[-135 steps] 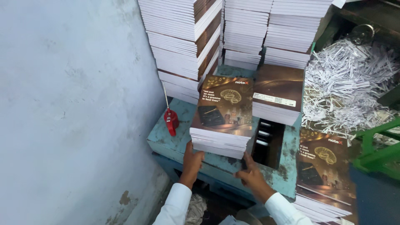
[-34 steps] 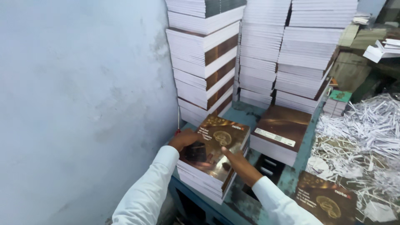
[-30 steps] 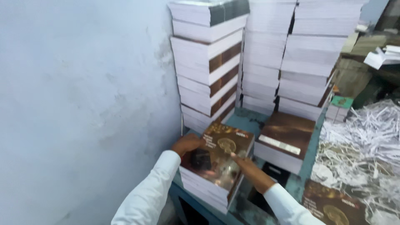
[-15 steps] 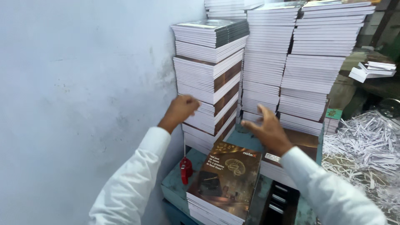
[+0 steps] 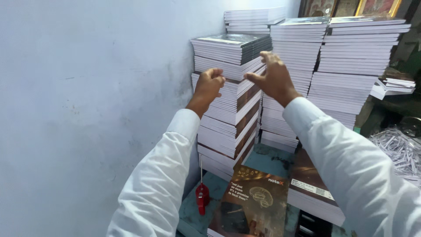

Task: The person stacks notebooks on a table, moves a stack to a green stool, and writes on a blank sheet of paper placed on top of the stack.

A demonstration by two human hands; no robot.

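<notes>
- Your left hand (image 5: 209, 85) is curled, fingers bent against the near face of the tall stack of notebooks (image 5: 230, 94) by the pale wall (image 5: 87, 87); it grips nothing that shows.
- Your right hand (image 5: 272, 78) is spread open at the stack's upper right edge.
- Below, near you, a brown-covered notebook pile (image 5: 252, 204) lies on the teal table (image 5: 193, 210), just right of a red tool (image 5: 202, 197).

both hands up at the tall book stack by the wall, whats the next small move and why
Probably close both hands on the top bundle of the stack. The left hand is curled at its near edge and the right hand is spread open at its right side, both empty and level with the upper books.
</notes>
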